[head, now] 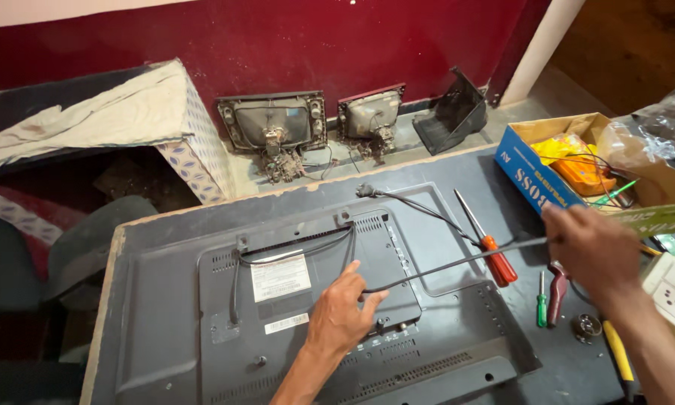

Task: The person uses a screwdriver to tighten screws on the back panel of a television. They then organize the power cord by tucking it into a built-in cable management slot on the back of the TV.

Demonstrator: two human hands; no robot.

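Observation:
A flat-screen television point(165, 330) lies face down on the dark workbench point(442, 169), its black back panel up. My left hand point(345, 311) rests on the raised centre of the panel and pinches a black cable point(457, 262) between thumb and fingers. My right hand point(592, 251), over the bench's right side, grips the same cable and holds it taut. The cable's plug point(365, 191) lies past the television's top edge.
An orange-handled screwdriver point(487, 244), a small green screwdriver point(542, 300) and red-handled pliers point(556, 292) lie right of the television. An open blue cardboard box point(536, 180) with wires stands at right. Two old picture tubes point(273, 127) lean against the red wall.

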